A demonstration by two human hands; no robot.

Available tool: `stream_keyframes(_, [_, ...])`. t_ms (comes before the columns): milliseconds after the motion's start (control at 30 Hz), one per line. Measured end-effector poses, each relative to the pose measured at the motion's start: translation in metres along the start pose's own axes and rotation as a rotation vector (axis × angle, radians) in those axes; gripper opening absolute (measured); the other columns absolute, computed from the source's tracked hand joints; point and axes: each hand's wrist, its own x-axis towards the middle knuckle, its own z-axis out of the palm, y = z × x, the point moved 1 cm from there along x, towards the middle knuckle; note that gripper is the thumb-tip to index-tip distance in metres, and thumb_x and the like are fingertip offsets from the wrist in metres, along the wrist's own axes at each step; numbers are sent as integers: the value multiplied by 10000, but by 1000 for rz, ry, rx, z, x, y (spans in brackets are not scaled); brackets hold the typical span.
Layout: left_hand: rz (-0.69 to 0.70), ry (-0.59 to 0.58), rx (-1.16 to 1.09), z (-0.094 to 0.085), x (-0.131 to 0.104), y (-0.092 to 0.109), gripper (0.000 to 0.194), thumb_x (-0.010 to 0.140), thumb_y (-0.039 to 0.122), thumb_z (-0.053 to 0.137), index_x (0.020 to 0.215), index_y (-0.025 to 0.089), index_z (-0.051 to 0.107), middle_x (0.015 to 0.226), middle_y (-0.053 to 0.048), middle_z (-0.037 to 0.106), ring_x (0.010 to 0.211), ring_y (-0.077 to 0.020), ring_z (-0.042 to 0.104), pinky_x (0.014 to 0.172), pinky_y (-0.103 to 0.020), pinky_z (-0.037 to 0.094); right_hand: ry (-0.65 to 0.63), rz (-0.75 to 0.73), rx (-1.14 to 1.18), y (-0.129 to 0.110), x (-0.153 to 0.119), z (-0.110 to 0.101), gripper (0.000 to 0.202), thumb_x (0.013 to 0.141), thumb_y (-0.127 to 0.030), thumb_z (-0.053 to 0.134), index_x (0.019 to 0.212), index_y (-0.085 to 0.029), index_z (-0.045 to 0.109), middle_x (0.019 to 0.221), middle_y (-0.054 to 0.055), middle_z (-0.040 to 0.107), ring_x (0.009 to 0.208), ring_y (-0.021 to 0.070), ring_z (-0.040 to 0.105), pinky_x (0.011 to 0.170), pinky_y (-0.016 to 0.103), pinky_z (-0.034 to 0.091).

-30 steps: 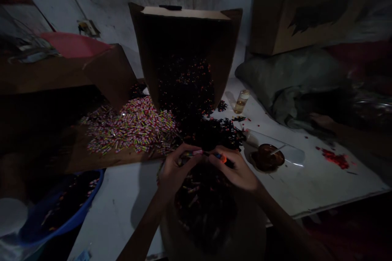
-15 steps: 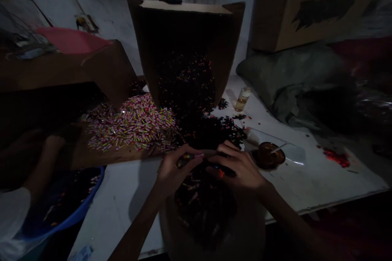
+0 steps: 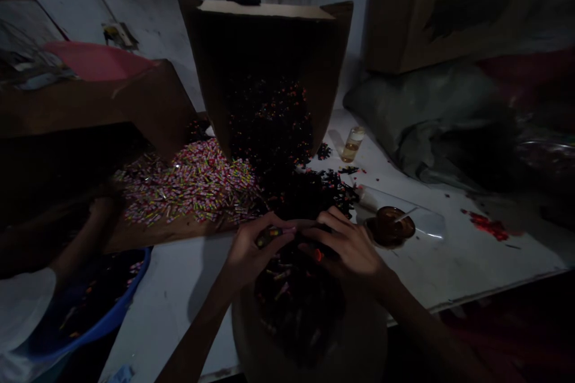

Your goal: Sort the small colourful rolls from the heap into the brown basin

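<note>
While the left hand [image 3: 249, 251] pinched a tube [image 3: 272, 233] and the right hand [image 3: 349, 245] an orange-tipped piece [image 3: 318, 255], holding both steady seemed wise.

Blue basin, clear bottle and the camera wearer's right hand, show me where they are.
Blue basin [image 3: 118, 311]: head view, on its side wall.
Clear bottle [image 3: 353, 145]: head view, mid-body.
Right hand [image 3: 349, 245]: head view, on its back.
</note>
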Motion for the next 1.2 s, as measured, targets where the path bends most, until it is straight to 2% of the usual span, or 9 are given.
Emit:
stream_keyframes(267, [193,-56,28,-7,1,4,29,865,219,730,851,215,756,843,-13,793,758,-146,727,705,-219,532,-26,42,108,-5,-6,8,155,991,-293,576,1066,-210,684,907,62,634,861,212,519,639,310,352])
stream_keyframes(500, [237,-21,55,-5,-6,-9,57,868,176,730,895,219,756,882,-15,792,803,-145,727,762,-224,538,-67,85,128,-6,-14,15,155,960,-259,620,1094,-204,673,1015,86,660,946,239,566,745,351,432])
stream_keyframes(667, [145,-96,-16,-2,-10,-19,31,891,236,722,890,224,750,891,-13,790,823,-151,727,768,-234,540,-98,67,110,-5,-13,16,144,943,-235,639,1076,-205,685,1001,78,674,982,249,593,801,364,470])
stream_keyframes(733, [112,-88,-14,0,-13,-22,42,883,260,730,886,224,752,896,-17,792,842,-162,729,804,-251,541,-112,85,93,-5,-13,19,131,917,-215,662,1042,-199,696,972,78,680,964,250,606,800,359,483])
stream_keyframes(833, [51,-72,-40,4,-19,-28,81,862,292,739,884,215,756,909,-36,800,850,-187,737,833,-283,547,-148,129,101,-5,-16,29,135,880,-185,679,1009,-208,710,965,72,699,952,245,636,842,374,501])
stream_keyframes(967, [-50,-140,-4,11,-22,-37,114,867,311,706,884,214,764,930,-55,807,897,-216,742,853,-303,543,-216,225,128,-1,-24,43,98,908,-228,666,976,-222,736,996,79,741,1018,265,668,857,396,519])
stream_keyframes(1100, [-152,-239,110,11,-22,-45,136,850,354,713,941,273,775,968,-22,809,929,-224,740,851,-295,524,-204,332,383,7,-26,42,213,979,-300,586,1124,-266,738,1190,69,747,1107,248,676,977,426,515])
stream_keyframes(1167, [-291,-216,223,9,-25,-50,344,780,414,776,1096,283,743,980,-38,806,920,-261,738,807,-317,520,-127,451,537,12,-26,39,250,997,-381,552,1132,-288,741,1183,53,753,1108,243,679,991,419,516])
stream_keyframes(1200, [-375,-163,288,8,-26,-54,462,752,455,790,1166,264,713,960,-59,802,899,-284,735,780,-334,516,-48,539,616,14,-25,39,269,991,-433,553,1088,-285,755,1122,51,766,1065,244,691,952,403,533])
